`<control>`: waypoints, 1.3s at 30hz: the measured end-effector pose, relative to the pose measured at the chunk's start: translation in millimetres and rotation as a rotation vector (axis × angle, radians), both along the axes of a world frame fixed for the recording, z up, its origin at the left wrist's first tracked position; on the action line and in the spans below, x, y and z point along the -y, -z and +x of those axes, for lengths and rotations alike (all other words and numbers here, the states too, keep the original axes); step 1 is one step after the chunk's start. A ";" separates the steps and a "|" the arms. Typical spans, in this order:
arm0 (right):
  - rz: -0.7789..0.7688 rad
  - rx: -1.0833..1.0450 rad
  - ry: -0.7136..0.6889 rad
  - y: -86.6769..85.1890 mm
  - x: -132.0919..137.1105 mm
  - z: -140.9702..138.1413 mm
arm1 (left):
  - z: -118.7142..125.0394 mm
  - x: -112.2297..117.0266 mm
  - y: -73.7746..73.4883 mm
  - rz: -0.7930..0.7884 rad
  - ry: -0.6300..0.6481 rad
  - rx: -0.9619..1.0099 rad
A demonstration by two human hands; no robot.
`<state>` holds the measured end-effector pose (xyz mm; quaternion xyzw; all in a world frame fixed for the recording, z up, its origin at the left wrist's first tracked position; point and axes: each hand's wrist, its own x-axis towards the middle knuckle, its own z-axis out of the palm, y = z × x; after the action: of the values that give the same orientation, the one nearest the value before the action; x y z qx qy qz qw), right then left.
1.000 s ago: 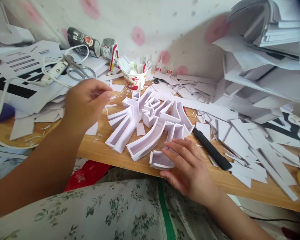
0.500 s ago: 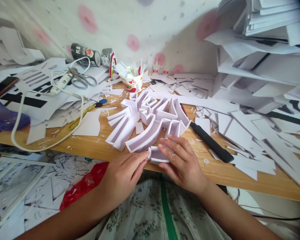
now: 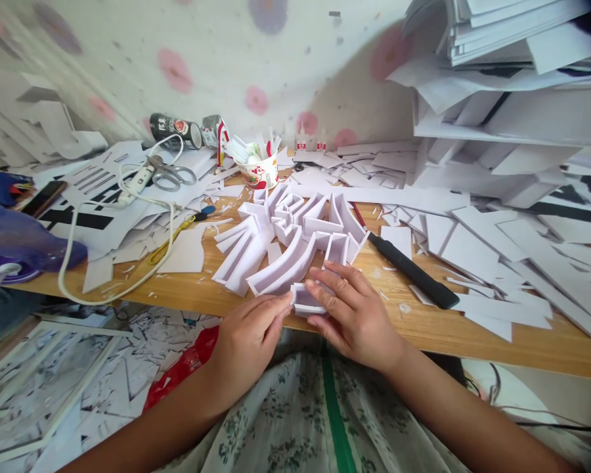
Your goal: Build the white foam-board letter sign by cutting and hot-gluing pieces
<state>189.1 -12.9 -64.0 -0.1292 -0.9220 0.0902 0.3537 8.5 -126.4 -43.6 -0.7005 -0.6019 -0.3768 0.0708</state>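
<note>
A small white foam-board tray-like piece [image 3: 305,301] with raised walls sits at the table's front edge between my hands. My left hand [image 3: 246,341] has its fingers pressed together, their tips against the piece's left end. My right hand [image 3: 354,318] curves over the right end, fingers on top and thumb at the near side, hiding that part. Just beyond lies a larger white foam-board character [image 3: 288,230] built of upright strips, with hollow strokes. To its right rests a long black-handled tool [image 3: 414,270], its far end partly hidden behind the character.
Scissors [image 3: 170,174] and a white power strip with cord [image 3: 138,184] lie on printed sheets at left, near a purple container [image 3: 24,243]. Behind stand a paper cup of sticks [image 3: 259,172] and two small bottles [image 3: 301,141]. Foam-board scraps [image 3: 482,263] spread rightward below stacked sheets [image 3: 517,33].
The view has turned slightly left, showing more of the purple container and a blue tool at the left edge. Both hands keep nearly the same hold on the small piece.
</note>
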 end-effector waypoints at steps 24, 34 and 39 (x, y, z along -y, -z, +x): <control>0.002 -0.009 0.005 0.3 -2.4 -1.4 | 10.8 6.7 14.4 -0.061 -0.064 0.150; 0.003 0.001 -0.004 -1.4 -2.2 -2.2 | 10.3 -1.1 15.3 -0.004 -0.016 0.080; -0.006 0.006 0.004 -1.1 -1.5 -2.3 | 12.0 -1.8 18.4 -0.006 -0.054 0.082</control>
<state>186.9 -11.4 -62.9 -0.1324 -0.9224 0.0921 0.3508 20.6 -124.6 -62.0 -0.6681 -0.6242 -0.4013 0.0542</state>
